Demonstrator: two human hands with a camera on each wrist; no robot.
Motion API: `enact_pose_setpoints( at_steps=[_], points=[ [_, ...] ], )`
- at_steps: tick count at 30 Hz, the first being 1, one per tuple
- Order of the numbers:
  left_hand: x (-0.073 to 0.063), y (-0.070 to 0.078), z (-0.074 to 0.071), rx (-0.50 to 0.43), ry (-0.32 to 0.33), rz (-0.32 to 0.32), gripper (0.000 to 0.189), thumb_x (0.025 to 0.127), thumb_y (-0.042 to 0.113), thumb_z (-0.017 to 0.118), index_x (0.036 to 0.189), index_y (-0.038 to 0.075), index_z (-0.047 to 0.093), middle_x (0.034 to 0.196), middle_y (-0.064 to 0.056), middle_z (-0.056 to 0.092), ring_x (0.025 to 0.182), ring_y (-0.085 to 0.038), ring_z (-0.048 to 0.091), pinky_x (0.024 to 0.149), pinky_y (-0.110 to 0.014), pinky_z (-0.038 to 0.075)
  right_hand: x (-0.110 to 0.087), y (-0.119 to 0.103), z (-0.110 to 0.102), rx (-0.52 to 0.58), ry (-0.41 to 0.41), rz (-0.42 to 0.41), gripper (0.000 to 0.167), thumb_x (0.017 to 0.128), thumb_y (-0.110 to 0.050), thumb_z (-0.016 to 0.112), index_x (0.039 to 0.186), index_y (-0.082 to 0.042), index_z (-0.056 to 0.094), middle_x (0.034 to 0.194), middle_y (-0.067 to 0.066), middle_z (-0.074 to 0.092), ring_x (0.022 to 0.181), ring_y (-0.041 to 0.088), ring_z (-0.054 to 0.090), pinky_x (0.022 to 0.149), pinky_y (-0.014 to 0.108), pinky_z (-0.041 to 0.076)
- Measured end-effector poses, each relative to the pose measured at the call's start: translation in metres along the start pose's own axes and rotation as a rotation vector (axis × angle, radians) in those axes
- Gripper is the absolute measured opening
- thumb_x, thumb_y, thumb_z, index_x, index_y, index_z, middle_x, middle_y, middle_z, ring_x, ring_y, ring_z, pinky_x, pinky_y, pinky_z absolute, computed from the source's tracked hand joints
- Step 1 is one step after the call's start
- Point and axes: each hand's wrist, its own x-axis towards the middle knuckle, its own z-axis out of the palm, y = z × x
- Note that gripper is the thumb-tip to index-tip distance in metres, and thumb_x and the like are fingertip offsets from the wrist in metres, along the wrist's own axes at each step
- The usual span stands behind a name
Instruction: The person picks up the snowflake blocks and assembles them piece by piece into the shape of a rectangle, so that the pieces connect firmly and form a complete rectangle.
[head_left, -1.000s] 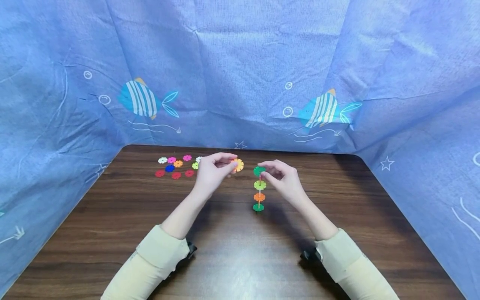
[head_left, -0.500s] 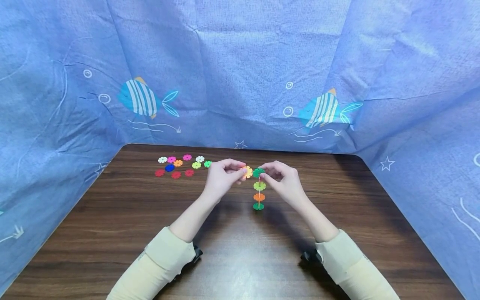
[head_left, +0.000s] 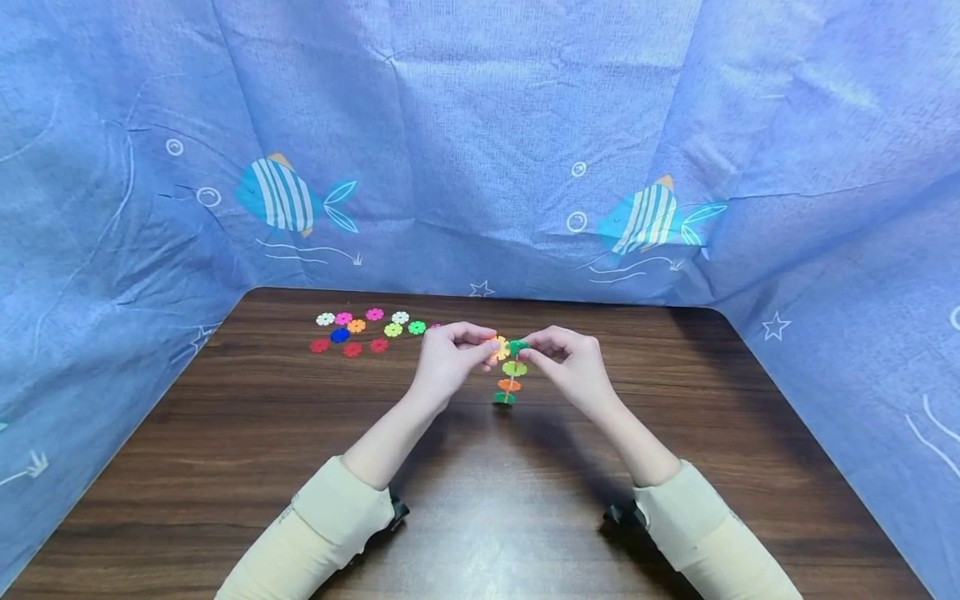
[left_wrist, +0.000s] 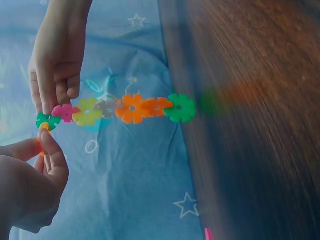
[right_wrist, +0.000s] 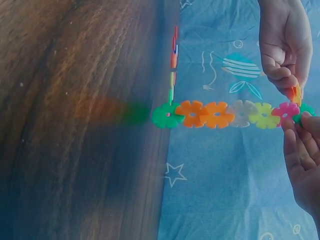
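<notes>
My left hand (head_left: 447,364) pinches an orange snowflake disc (head_left: 500,348) between thumb and fingers. Beside it, my right hand (head_left: 572,367) pinches the green disc (left_wrist: 46,120) at the top of a chain of interlocked snowflake discs. Below that green one, the chain runs through a pink disc (left_wrist: 65,113), a yellow-green disc (left_wrist: 87,111), a whitish disc (right_wrist: 243,114) and two orange discs (right_wrist: 216,114) to a green disc (right_wrist: 167,115) at the bottom. The orange disc's edge meets the top green disc. In the head view the chain leans, its foot toward the left.
Loose snowflake discs lie flat at the back left of the brown table (head_left: 225,433), among them a blue one (head_left: 340,335), a white one (head_left: 325,319) and several red ones (head_left: 352,350). A blue fish-print cloth (head_left: 480,150) hangs behind the table.
My left hand has moved right and slightly down, bringing the orange disc against the top green disc. The chain has gone from upright to tilted, its foot shifting left; the right hand barely moved.
</notes>
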Motion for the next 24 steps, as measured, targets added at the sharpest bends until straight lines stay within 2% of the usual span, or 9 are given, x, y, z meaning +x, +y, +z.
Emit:
enact_pose_setpoints(
  at_steps=[3, 10, 14, 17, 20, 24],
  points=[
    [-0.002, 0.002, 0.002, -0.017, 0.005, -0.011, 0.019, 0.079, -0.005, 0.071, 0.097, -0.012, 0.068, 0.081, -0.018, 0.07, 0.056, -0.011, 0.064, 0.06, -0.031, 0.057, 0.0, -0.002, 0.0, -0.002, 0.007, -0.011, 0.008, 0.078, 0.003, 0.073, 0.085, 0.005, 0.07, 0.075, 0.014, 0.071, 0.061, 0.018, 0.065, 0.055, 0.021, 0.052],
    [-0.008, 0.006, 0.003, -0.044, 0.003, -0.048, 0.021, 0.08, -0.006, 0.069, 0.099, -0.014, 0.066, 0.081, -0.019, 0.069, 0.054, -0.01, 0.063, 0.059, -0.029, 0.056, 0.0, -0.006, 0.0, 0.003, -0.014, -0.006, 0.008, 0.077, 0.002, 0.074, 0.085, 0.003, 0.071, 0.077, 0.013, 0.071, 0.062, 0.025, 0.067, 0.054, 0.024, 0.053],
    [-0.008, 0.006, 0.002, -0.036, -0.028, -0.044, 0.022, 0.081, -0.004, 0.069, 0.101, -0.014, 0.065, 0.08, -0.016, 0.069, 0.056, -0.01, 0.063, 0.061, -0.03, 0.057, -0.001, -0.007, -0.002, 0.001, -0.02, -0.003, 0.008, 0.078, 0.002, 0.073, 0.086, 0.002, 0.071, 0.077, 0.012, 0.071, 0.061, 0.025, 0.066, 0.054, 0.024, 0.052],
    [-0.006, 0.007, -0.001, -0.019, -0.061, -0.039, 0.022, 0.083, 0.0, 0.069, 0.101, -0.011, 0.066, 0.08, -0.014, 0.069, 0.061, -0.015, 0.066, 0.065, -0.036, 0.058, 0.0, -0.006, -0.004, 0.007, -0.022, -0.013, 0.01, 0.079, 0.002, 0.073, 0.088, 0.003, 0.07, 0.078, 0.013, 0.071, 0.061, 0.021, 0.065, 0.055, 0.022, 0.052],
    [-0.003, 0.01, -0.006, 0.05, -0.093, -0.029, 0.022, 0.084, 0.007, 0.07, 0.102, -0.005, 0.067, 0.084, -0.013, 0.07, 0.067, -0.018, 0.068, 0.068, -0.04, 0.057, 0.003, -0.005, -0.006, 0.014, -0.025, -0.002, 0.011, 0.08, 0.002, 0.072, 0.09, 0.003, 0.069, 0.079, 0.014, 0.071, 0.062, 0.017, 0.064, 0.056, 0.02, 0.052],
    [0.005, 0.014, -0.018, 0.191, -0.133, 0.01, 0.024, 0.085, 0.015, 0.071, 0.105, 0.003, 0.068, 0.093, -0.012, 0.071, 0.077, -0.019, 0.068, 0.072, -0.039, 0.057, 0.004, -0.004, -0.011, 0.048, -0.033, 0.074, 0.013, 0.082, 0.0, 0.071, 0.094, 0.003, 0.069, 0.081, 0.016, 0.071, 0.066, 0.023, 0.065, 0.059, 0.021, 0.052]
  ],
)
